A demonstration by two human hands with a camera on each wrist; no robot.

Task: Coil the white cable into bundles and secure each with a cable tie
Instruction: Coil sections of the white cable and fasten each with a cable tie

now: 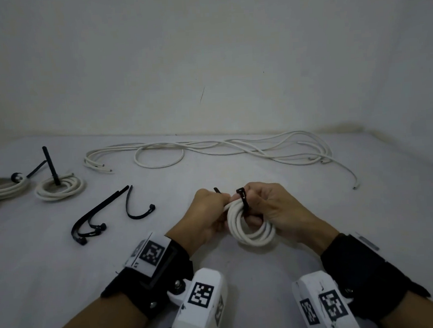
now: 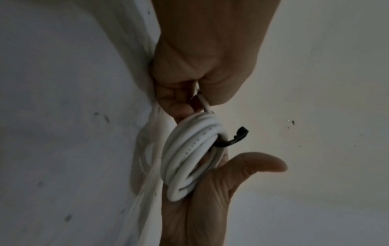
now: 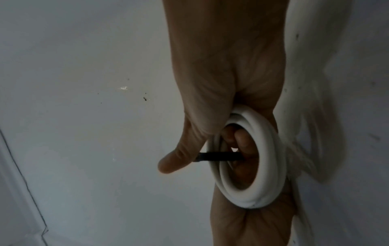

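The round coil [image 1: 250,225] of smooth white cable stands on edge between curled fingers of both hands; right hand [image 1: 272,206] grips it, left hand [image 1: 208,210] pinches the thin black tie [image 1: 243,200] crossing its top.

A coiled bundle of white cable [image 1: 250,225] stands on edge between the left hand [image 1: 208,215] and right hand [image 1: 272,208], a black cable tie [image 1: 242,198] looped over its top, the tie's head up by the right thumb.

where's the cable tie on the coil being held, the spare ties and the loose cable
cable tie [image 1: 242,198], head view, on its head above the held coil
spare ties [image 1: 96,218], head view, on the middle of a strap
loose cable [image 1: 158,155], head view, on its round loop
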